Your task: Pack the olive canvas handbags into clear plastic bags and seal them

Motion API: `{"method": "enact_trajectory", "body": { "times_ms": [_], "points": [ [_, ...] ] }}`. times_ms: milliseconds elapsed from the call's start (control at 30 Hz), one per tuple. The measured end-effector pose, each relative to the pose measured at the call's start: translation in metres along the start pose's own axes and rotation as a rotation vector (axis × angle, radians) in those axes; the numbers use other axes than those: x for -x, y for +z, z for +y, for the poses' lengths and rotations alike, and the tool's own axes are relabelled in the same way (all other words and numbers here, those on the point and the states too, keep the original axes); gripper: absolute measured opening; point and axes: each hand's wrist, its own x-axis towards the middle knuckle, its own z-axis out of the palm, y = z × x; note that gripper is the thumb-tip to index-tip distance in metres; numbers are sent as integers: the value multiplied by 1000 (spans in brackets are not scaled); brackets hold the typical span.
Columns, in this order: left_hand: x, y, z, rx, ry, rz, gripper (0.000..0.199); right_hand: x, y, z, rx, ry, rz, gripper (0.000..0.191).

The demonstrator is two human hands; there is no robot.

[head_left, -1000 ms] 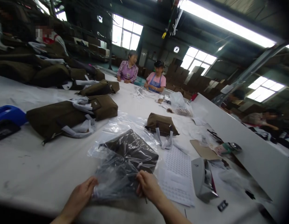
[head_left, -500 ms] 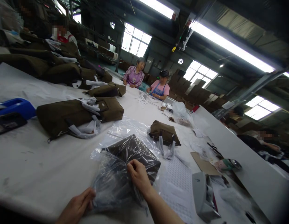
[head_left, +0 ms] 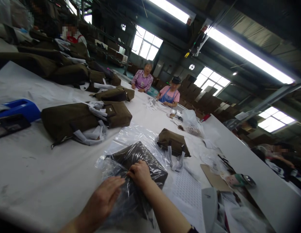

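Plastic-wrapped olive bag (head_left: 140, 154), under right hand (head_left: 140, 174), left hand (head_left: 102, 201) alongside

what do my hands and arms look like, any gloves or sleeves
Your left hand and right hand are both bare, with no gloves. Your right forearm is bare too, up to a dark band at the bottom edge of the view, which could be a cuff or a strap; it's too cut off to tell.

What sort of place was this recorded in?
Probably a bag factory's packing area: olive-brown fabric bags lie along a long white work table, with a clear plastic bag among them, workers sit at the table, and stacked cardboard cartons stand behind.
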Motion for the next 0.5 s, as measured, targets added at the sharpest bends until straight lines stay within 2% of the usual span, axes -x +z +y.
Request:
{"method": "enact_trajectory", "body": {
  "times_ms": [67,133,200,233,300,367,400,433,500],
  "points": [
    [-5,32,1,-191,218,-9,44,-3,3,-3,28,45,7,17],
    [-1,57,-7,-340,278,-20,54,-5,2,-3,35,101,23,15],
    [6,71,-16,-428,274,-44,59,-2,-2,-1,-17,136,91,19],
    [9,73,-20,-460,272,-54,60,1,-4,1,-61,108,136,22],
    [13,73,-24,-498,277,-59,60,9,-8,6,-132,-77,180,25],
    [13,70,-23,-511,282,-66,59,18,-9,11,-123,-284,137,23],
    [13,69,-21,-511,279,-71,59,21,-9,13,-98,-320,110,24],
    [11,68,-19,-506,275,-77,60,24,-9,15,-79,-302,104,26],
    [9,68,-17,-498,265,-88,62,31,-11,22,-86,-176,167,31]
  ]
}}
